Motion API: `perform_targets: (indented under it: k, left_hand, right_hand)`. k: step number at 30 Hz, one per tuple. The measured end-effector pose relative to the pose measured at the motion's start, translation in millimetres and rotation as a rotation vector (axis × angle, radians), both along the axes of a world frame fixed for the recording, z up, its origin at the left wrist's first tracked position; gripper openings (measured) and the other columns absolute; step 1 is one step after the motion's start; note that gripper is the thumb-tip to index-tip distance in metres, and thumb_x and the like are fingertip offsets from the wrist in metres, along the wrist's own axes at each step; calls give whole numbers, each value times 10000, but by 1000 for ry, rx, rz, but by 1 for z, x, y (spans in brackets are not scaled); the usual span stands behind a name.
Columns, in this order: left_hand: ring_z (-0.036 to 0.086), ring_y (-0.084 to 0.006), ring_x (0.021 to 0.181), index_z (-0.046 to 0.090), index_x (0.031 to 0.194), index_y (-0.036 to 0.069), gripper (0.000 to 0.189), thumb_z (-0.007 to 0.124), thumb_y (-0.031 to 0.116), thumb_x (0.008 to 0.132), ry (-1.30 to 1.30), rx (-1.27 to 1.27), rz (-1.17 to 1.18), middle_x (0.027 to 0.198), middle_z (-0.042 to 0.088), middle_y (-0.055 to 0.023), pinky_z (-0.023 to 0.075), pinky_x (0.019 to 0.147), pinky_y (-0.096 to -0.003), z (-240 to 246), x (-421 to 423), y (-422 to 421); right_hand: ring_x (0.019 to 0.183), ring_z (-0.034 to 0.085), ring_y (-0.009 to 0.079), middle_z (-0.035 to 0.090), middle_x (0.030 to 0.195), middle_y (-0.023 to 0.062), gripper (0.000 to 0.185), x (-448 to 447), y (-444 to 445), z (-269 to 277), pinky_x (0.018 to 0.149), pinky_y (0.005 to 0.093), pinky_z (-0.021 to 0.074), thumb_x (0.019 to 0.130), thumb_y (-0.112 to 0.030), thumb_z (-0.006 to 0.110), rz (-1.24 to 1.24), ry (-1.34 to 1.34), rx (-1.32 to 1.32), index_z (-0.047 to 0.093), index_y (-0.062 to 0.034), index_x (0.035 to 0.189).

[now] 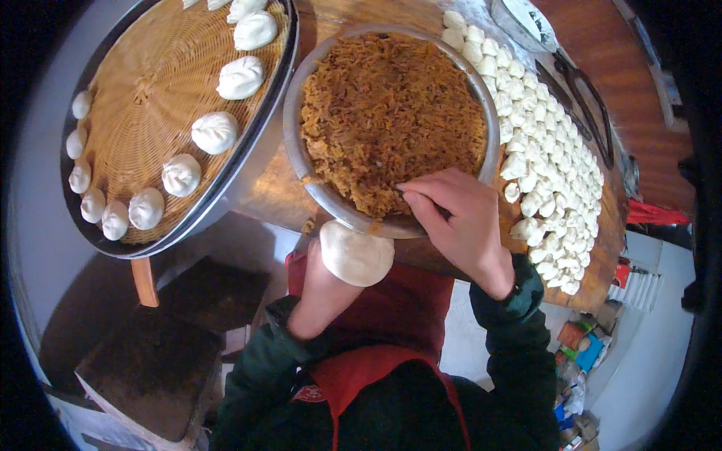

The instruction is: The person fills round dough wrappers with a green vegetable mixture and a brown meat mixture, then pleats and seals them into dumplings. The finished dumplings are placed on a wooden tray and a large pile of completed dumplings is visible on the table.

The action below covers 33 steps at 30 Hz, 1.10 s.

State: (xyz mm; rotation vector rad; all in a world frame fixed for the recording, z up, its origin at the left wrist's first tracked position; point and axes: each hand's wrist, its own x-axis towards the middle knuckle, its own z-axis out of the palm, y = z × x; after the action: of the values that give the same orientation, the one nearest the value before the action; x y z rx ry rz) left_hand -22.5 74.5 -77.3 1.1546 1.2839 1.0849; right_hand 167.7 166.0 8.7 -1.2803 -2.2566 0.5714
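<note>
A flat round dough wrapper [357, 255] lies across the fingers of my left hand [333, 290], just below the near rim of a metal bowl [290, 121]. The wrapper hides most of those fingers, and no filling shows on it. Brown, shredded-looking filling [389, 113] is heaped in the bowl. Over the bowl's near right rim, my right hand [459, 220] pinches a thin utensil [400, 186] between thumb and forefinger. Only the utensil's small end shows; the hand hides the rest, so its kind is unclear.
On the left, a round woven tray [163, 113] carries several pleated buns [214, 132] along its edge. Many small dough pieces [541, 152] cover the wooden table's [606, 259] right side. Behind them are a metal basin [524, 25] and dark-handled tools [586, 96].
</note>
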Motion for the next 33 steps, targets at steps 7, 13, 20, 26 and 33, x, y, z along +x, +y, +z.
perform_targets:
  k: [7, 13, 20, 26, 33]
  left_hand:
    - [749, -196, 935, 718, 1061, 6, 314, 858, 66, 786, 411, 29, -112, 1046, 775, -103, 590, 814, -354, 15, -13, 2]
    - [749, -199, 957, 719, 1105, -3, 356, 859, 47, 781, 151, 27, -6, 1058, 775, -101, 596, 862, -349, 18, 0, -11]
    - [755, -227, 886, 697, 1072, 4, 381, 879, 74, 744, 30, 67, 118, 987, 768, -110, 592, 779, -359, 23, 17, -9]
    - [727, -177, 962, 669, 1153, 15, 425, 886, 69, 791, -107, -92, 118, 1057, 751, -79, 593, 856, -343, 23, 14, -11]
    - [717, -180, 955, 640, 1170, 14, 419, 857, 19, 813, -121, -46, 125, 1092, 739, -79, 593, 862, -344, 24, 14, -9]
  right_hand:
    - [938, 747, 259, 772, 1053, 76, 208, 10, -46, -14, 813, 382, 618, 838, -82, 793, 40, 36, 295, 793, -89, 1046]
    - [1101, 710, 254, 740, 1232, 81, 274, 8, -91, -36, 902, 333, 610, 853, -92, 754, 118, -37, 376, 773, -84, 1126]
    - [1104, 699, 259, 743, 1197, 89, 271, 14, -88, -22, 890, 349, 619, 826, -73, 822, 243, -71, 371, 758, -67, 1089]
    - [1121, 705, 256, 746, 1228, 95, 314, 31, -91, -12, 932, 369, 618, 812, -102, 828, 279, -21, 352, 781, -97, 1123]
    - [919, 742, 256, 765, 1080, 69, 327, -11, -25, -11, 805, 370, 618, 762, -30, 852, -4, 121, 273, 774, -60, 1078]
